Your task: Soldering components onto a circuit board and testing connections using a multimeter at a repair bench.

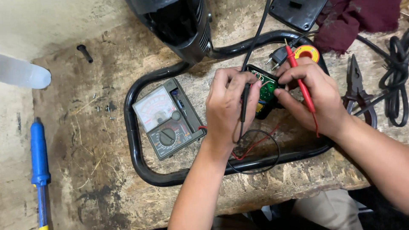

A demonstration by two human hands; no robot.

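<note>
My left hand (230, 106) grips a black test probe (245, 102), its tip touching a small green circuit board (268, 89) set in a black casing. My right hand (313, 98) holds a red test probe (300, 81) that lies across its fingers, pointing up and away from the board, while its fingertips rest on the board. An analogue multimeter (166, 119) with a dial and a needle scale lies just left of my left hand. Red and black leads (255, 147) loop below my hands.
A black tubular frame (132, 127) rings the meter and my hands. A black appliance body (179, 25) stands behind. Pliers (355, 91), a coiled black cable (396, 85), a plug (277, 57), a solder reel (306, 52), dark red cloth (353, 19), loose screws (104, 108) and a blue-handled tool (39, 162) lie around.
</note>
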